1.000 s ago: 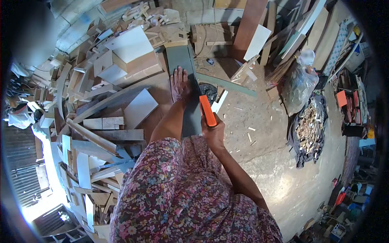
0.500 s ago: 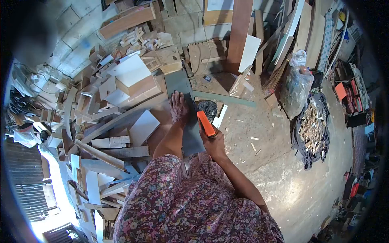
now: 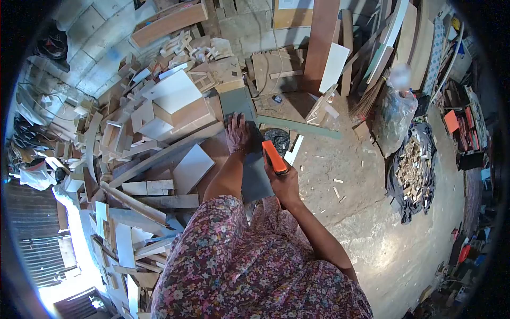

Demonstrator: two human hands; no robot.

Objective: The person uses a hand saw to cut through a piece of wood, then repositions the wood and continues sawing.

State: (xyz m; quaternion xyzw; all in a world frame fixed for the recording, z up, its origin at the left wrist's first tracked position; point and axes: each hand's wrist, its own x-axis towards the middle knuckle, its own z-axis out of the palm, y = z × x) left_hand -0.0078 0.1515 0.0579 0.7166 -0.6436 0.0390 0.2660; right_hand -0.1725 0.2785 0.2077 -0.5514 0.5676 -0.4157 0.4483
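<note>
A long dark grey-green board (image 3: 256,183) runs away from my body. My left hand (image 3: 239,135) lies on it, palm down, with the fingers spread. At the board's right edge my right hand (image 3: 285,186) is closed around an orange-and-black tool (image 3: 273,157). The tool's orange part points away from me; its working end is hidden from this angle. A black plastic bag (image 3: 277,139) sits just beyond the tool, and a white strip (image 3: 294,150) lies to its right. A thin green strip of wood (image 3: 303,127) extends rightward from near the board.
Piled wood offcuts and a white panel (image 3: 178,91) crowd the left side. Tall planks (image 3: 321,48) lean at the back. On the right stand a clear plastic bag (image 3: 392,125) and a dark sack of wood scraps (image 3: 413,167). Small wood bits dot the concrete floor (image 3: 340,159).
The whole view has shifted slightly, so things appear a little further right. Both hands keep about the same places: the left flat on the board, the right around the orange-and-black tool.
</note>
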